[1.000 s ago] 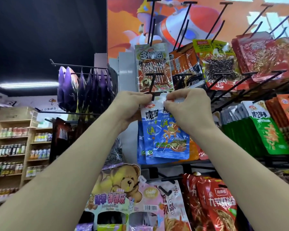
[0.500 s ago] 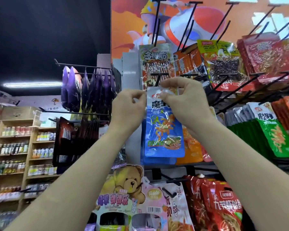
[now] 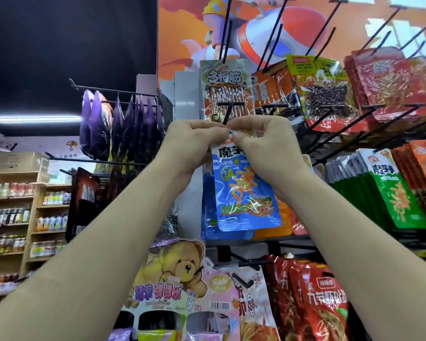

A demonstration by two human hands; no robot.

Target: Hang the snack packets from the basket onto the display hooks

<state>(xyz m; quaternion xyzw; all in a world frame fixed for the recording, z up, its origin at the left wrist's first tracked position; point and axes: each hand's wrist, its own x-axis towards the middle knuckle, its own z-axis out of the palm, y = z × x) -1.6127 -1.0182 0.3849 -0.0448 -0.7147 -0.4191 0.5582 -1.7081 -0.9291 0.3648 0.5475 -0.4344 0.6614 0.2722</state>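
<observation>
A blue snack packet (image 3: 244,193) with white lettering hangs down in front of the rack, held by its top edge. My left hand (image 3: 190,146) pinches the top left corner and my right hand (image 3: 263,141) pinches the top right. Both hands meet just under the T-shaped tip of a black display hook (image 3: 228,112). More blue packets (image 3: 208,217) hang behind it on the same hook. The packet's hang hole is hidden by my fingers. No basket is in view.
Other hooks carry a tan strip-snack packet (image 3: 225,87), red packets (image 3: 399,82), green packets (image 3: 391,190) and purple bags (image 3: 118,129). Bare black hooks (image 3: 271,33) jut out above. A teddy-bear display card (image 3: 175,274) sits below; bottle shelves (image 3: 12,217) stand far left.
Both hands have lifted the blue packet's top edge up and brought it closer to the hook tip. The hands have drawn together.
</observation>
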